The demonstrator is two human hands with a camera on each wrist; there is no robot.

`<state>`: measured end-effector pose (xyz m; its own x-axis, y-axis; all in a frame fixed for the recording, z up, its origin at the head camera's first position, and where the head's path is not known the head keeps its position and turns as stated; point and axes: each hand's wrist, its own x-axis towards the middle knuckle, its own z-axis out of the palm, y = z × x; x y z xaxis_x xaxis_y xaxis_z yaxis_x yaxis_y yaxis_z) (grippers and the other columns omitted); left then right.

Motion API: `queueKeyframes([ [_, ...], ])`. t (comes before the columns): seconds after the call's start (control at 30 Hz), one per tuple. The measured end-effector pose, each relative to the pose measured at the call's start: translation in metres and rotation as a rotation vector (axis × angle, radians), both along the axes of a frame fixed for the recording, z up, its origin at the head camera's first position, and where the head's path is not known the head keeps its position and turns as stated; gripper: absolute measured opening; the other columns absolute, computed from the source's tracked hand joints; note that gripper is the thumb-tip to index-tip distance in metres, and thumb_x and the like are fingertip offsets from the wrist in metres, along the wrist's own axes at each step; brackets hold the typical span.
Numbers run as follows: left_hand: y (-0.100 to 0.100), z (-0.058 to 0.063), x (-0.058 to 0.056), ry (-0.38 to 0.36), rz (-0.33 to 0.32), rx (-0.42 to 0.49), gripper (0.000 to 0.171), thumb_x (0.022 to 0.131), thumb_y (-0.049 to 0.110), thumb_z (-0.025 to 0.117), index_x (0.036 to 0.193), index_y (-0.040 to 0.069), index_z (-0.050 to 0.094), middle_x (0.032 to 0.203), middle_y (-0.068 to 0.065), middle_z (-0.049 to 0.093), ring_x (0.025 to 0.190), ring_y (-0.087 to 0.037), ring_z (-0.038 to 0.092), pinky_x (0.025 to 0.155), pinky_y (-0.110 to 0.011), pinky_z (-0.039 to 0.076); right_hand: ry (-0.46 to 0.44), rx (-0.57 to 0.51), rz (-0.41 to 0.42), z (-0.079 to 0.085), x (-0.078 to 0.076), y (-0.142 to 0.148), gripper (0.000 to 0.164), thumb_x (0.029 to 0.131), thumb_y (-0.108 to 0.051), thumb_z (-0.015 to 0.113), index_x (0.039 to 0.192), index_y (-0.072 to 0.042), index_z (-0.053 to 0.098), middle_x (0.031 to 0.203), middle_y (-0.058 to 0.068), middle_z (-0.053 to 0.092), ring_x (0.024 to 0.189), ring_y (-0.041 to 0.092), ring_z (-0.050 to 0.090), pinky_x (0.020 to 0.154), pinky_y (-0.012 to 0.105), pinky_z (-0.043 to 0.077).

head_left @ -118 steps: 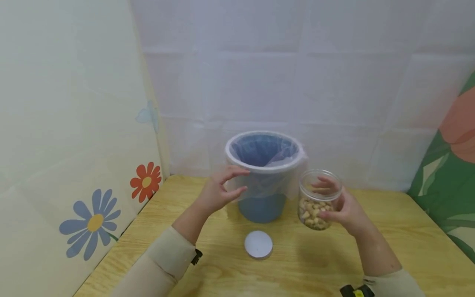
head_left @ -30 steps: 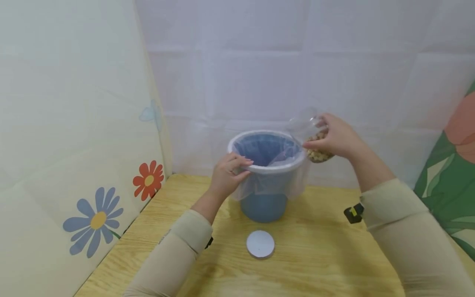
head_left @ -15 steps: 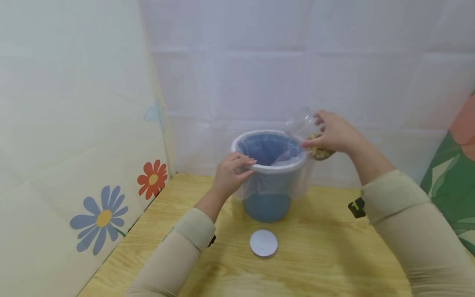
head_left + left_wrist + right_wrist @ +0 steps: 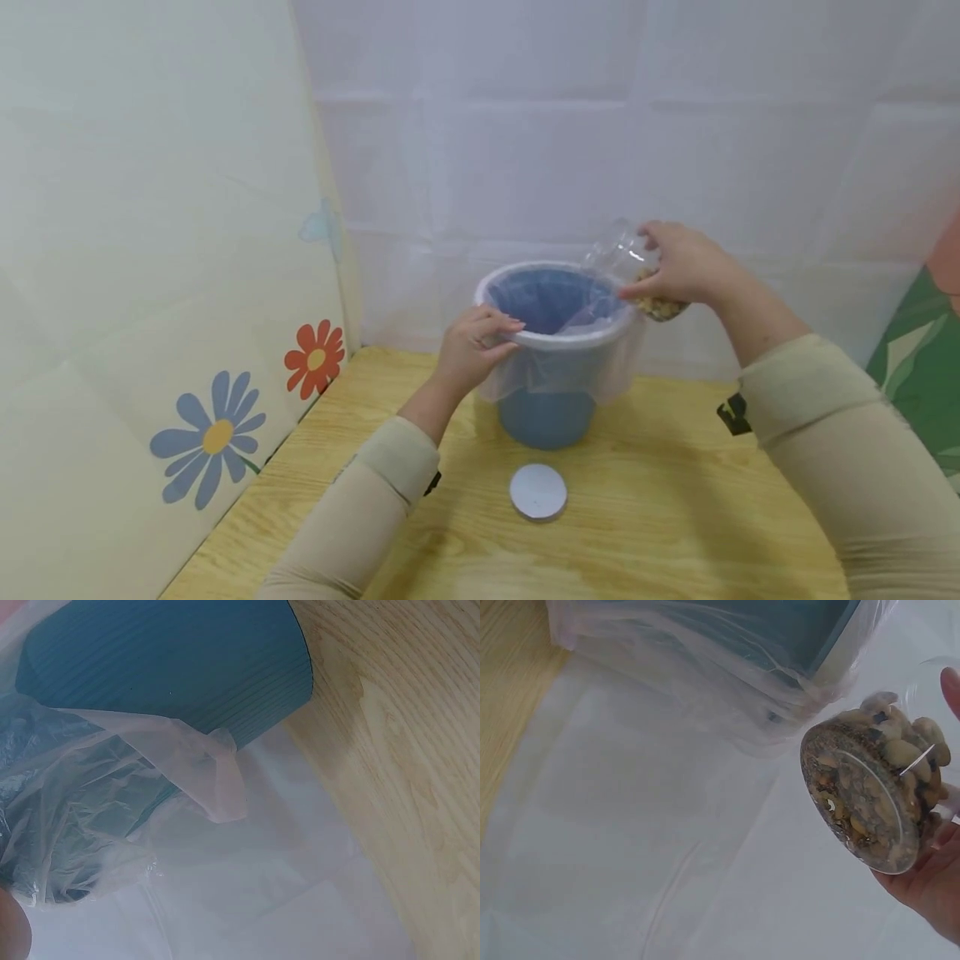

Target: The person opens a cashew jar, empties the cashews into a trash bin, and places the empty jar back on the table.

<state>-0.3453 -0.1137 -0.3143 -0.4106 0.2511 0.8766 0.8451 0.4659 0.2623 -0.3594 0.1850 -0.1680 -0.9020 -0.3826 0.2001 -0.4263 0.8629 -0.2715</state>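
Has lifted, tilted clear cylindrical jar [image 4: 862, 802] beside round blue bin [image 4: 547, 421].
Grips it between spread right fingers [image 4: 649, 231]; pinches white rim [image 4: 573, 339] between left fingers [image 4: 502, 323].

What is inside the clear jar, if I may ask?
The tilted clear jar holds pale and darker pieces, perhaps nuts or pebbles, gathered toward its base. In the head view, the right hand covers part of its side, so whatever lies behind there cannot be seen.

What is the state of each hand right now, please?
Left hand: holding the rim of the blue bin.
Right hand: holding the tilted clear jar.
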Motion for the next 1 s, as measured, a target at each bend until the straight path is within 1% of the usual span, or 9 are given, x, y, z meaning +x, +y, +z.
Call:
queueKeyframes([
  [0.13, 0.001, 0.000, 0.001, -0.004, -0.007, -0.005, 0.026, 0.066, 0.013, 0.080, 0.091, 0.012, 0.073, 0.089, 0.001, 0.066, 0.087, -0.012, 0.058, 0.071, -0.023, 0.046, 0.018, 0.036, 0.005, 0.003, 0.001, 0.001, 0.123, 0.054, -0.068, 0.072, 0.141, 0.002, 0.022, 0.132, 0.028, 0.040, 0.117, 0.045, 0.039, 0.096, 0.060, 0.029],
  [0.23, 0.002, 0.001, 0.000, 0.002, -0.013, -0.004, 0.026, 0.066, 0.012, 0.081, 0.091, 0.012, 0.073, 0.089, 0.001, 0.066, 0.086, -0.013, 0.058, 0.073, -0.025, 0.047, 0.026, 0.055, 0.009, 0.006, 0.002, 0.000, 0.121, 0.055, -0.066, 0.074, 0.140, 0.003, 0.024, 0.132, 0.029, 0.041, 0.116, 0.044, 0.040, 0.096, 0.060, 0.030],
  [0.33, 0.002, 0.001, 0.000, 0.002, -0.018, 0.000, 0.026, 0.066, 0.011, 0.081, 0.091, 0.012, 0.073, 0.088, 0.000, 0.066, 0.086, -0.013, 0.058, 0.073, -0.025, 0.047, 0.029, 0.062, 0.016, 0.007, 0.002, -0.002, 0.118, 0.056, -0.063, 0.075, 0.140, 0.003, 0.026, 0.131, 0.029, 0.041, 0.116, 0.044, 0.042, 0.096, 0.060, 0.031],
  [0.53, 0.001, 0.001, 0.001, -0.007, -0.024, 0.003, 0.026, 0.066, 0.012, 0.081, 0.091, 0.012, 0.073, 0.089, 0.000, 0.066, 0.086, -0.013, 0.058, 0.076, -0.025, 0.046, 0.034, 0.084, 0.027, 0.006, 0.002, -0.003, 0.110, 0.060, -0.055, 0.077, 0.139, 0.003, 0.027, 0.130, 0.028, 0.043, 0.114, 0.042, 0.044, 0.094, 0.059, 0.033],
  [0.63, 0.000, 0.001, 0.001, -0.005, -0.021, 0.001, 0.026, 0.066, 0.012, 0.081, 0.091, 0.012, 0.073, 0.089, 0.000, 0.066, 0.086, -0.013, 0.058, 0.077, -0.026, 0.046, 0.030, 0.095, 0.024, 0.005, 0.002, -0.004, 0.110, 0.060, -0.055, 0.078, 0.139, 0.001, 0.027, 0.130, 0.026, 0.043, 0.113, 0.041, 0.044, 0.093, 0.059, 0.034],
  [0.77, -0.002, 0.000, 0.001, 0.001, -0.018, 0.004, 0.026, 0.066, 0.013, 0.081, 0.091, 0.011, 0.073, 0.090, 0.000, 0.067, 0.086, -0.014, 0.058, 0.079, -0.026, 0.046, 0.028, 0.116, 0.027, 0.004, 0.001, -0.007, 0.114, 0.056, -0.062, 0.076, 0.140, 0.000, 0.027, 0.130, 0.025, 0.042, 0.113, 0.040, 0.045, 0.093, 0.059, 0.034],
  [1.0, -0.005, -0.002, 0.002, 0.005, -0.012, 0.006, 0.027, 0.065, 0.013, 0.081, 0.091, 0.011, 0.073, 0.089, 0.000, 0.067, 0.085, -0.014, 0.058, 0.079, -0.026, 0.046, 0.016, 0.176, 0.014, 0.003, 0.001, -0.011, 0.112, 0.060, -0.061, 0.075, 0.141, -0.004, 0.024, 0.133, 0.025, 0.037, 0.115, 0.042, 0.042, 0.094, 0.060, 0.033],
])
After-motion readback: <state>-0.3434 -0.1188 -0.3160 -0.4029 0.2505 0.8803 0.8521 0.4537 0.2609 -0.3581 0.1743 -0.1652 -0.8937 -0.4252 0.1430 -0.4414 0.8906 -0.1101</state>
